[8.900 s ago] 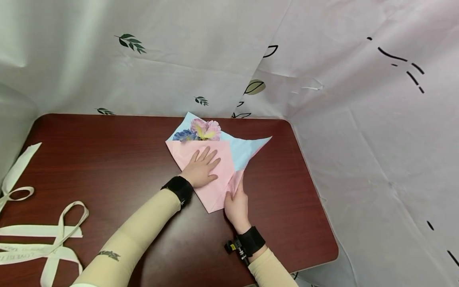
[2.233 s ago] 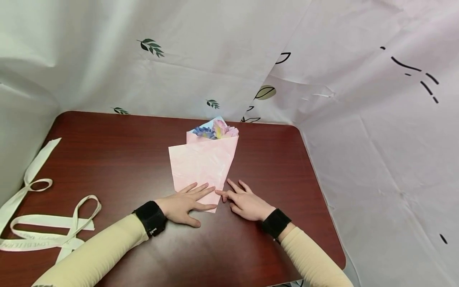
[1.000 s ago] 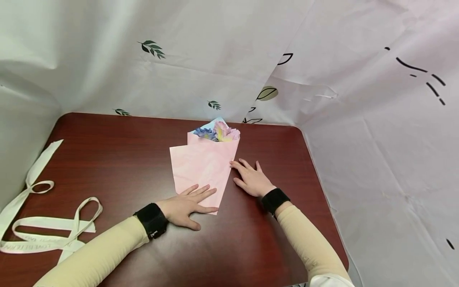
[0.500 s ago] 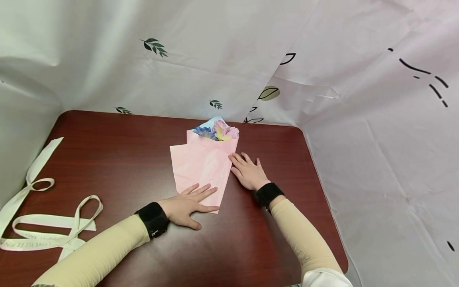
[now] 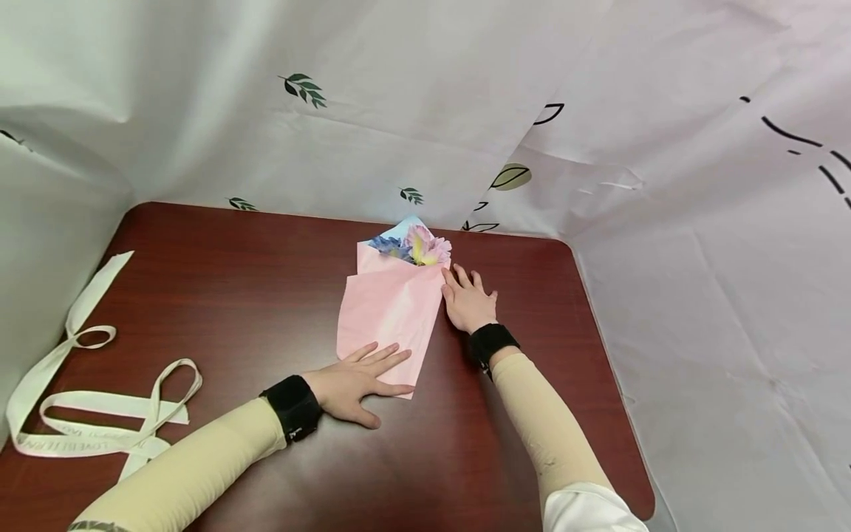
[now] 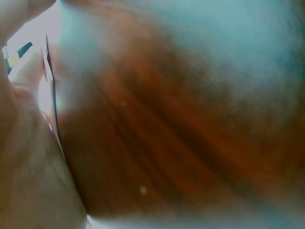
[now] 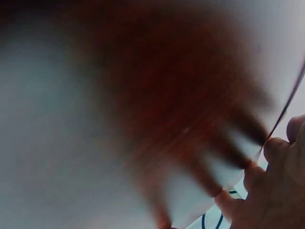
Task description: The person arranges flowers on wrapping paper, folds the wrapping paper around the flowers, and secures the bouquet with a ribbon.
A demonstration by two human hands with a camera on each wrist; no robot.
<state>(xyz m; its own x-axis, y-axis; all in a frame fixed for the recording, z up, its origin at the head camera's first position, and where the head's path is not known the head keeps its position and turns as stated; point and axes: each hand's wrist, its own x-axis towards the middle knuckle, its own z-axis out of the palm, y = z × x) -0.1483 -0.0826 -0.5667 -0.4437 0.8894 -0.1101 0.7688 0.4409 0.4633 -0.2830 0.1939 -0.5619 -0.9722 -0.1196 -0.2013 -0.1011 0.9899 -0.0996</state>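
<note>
A small bouquet wrapped in pink paper (image 5: pixel 388 303) lies on the dark red-brown table (image 5: pixel 253 295) in the head view. Blue flowers (image 5: pixel 391 247) and a pink-yellow flower (image 5: pixel 425 245) show at its top, backed by light blue paper (image 5: pixel 408 224). My left hand (image 5: pixel 355 384) lies flat across the lower end of the wrap, fingers spread. On the other side, my right hand (image 5: pixel 467 299) rests with its fingertips at the wrap's upper right edge, below the pink flower. Both wrist views show mostly blurred table surface, with parts of the left hand (image 6: pixel 28 162) and right hand (image 7: pixel 267 191).
Several loops of cream printed ribbon (image 5: pixel 100 436) lie on the table's left side. A white patterned curtain (image 5: pixel 332 148) hangs behind the table, and another stretch of it borders the right edge.
The wrap has gone from showing a wide blue flap to a narrower pink cone. Lately my right hand slid up along its right edge; my left hand stayed on the lower end.
</note>
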